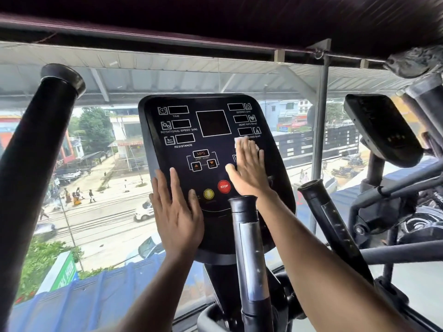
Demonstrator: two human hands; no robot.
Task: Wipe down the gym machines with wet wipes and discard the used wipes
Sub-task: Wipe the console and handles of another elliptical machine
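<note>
head view: both hands flat-fingered on console (182, 140); right hand (248, 168) presses wet wipe (241, 140), left hand (177, 212) braces.

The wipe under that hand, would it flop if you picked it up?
Probably floppy: the wipe lies thin and flat under the right hand on the console, with only its white edge showing. It looks light. It likely slides easily on that smooth panel.

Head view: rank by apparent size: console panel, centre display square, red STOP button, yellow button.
Largest to smallest:
1. console panel
2. centre display square
3. and 4. red STOP button and yellow button look about alike; the STOP button maybe slightly bigger, too close to rank.
</note>
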